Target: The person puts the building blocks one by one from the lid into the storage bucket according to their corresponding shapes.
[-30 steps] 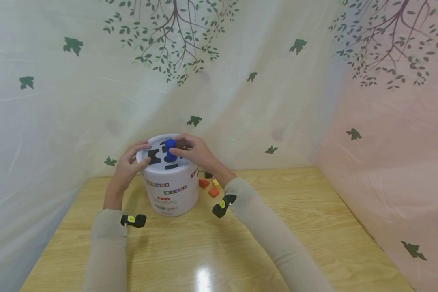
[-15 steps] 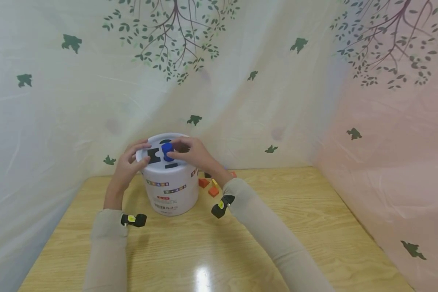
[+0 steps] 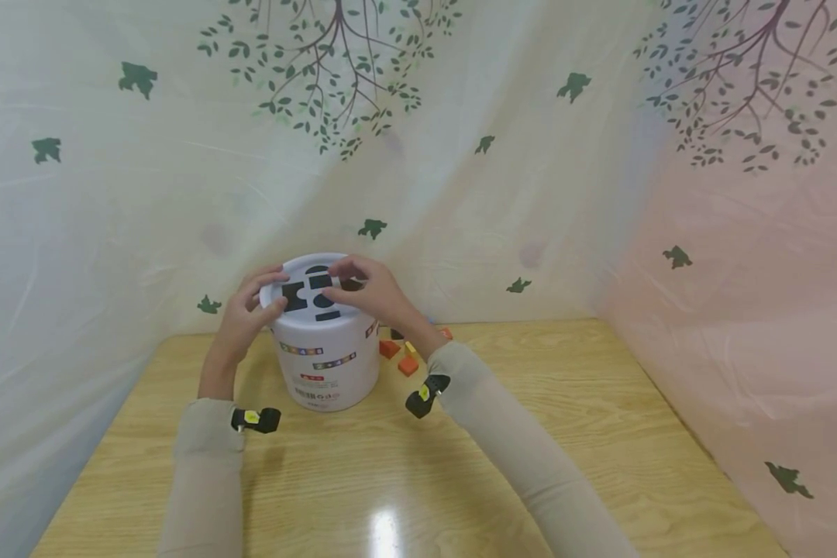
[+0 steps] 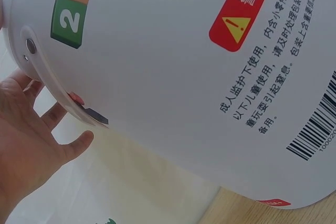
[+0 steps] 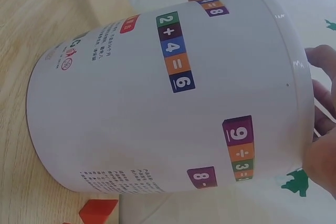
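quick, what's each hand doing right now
Left hand: open, fingers resting on the lid rim of the white bucket.
Right hand: fingers curled over the lid; a hold cannot be told.

This is looking like a makeshift recording corner rather than a lived-in room: pale curtains [image 3: 460, 194] printed with trees and birds are hanging close on every side. They are boxing in a bare wooden table [image 3: 600, 434] holding a toy bucket [image 3: 324, 356] and blocks [image 3: 399, 356].
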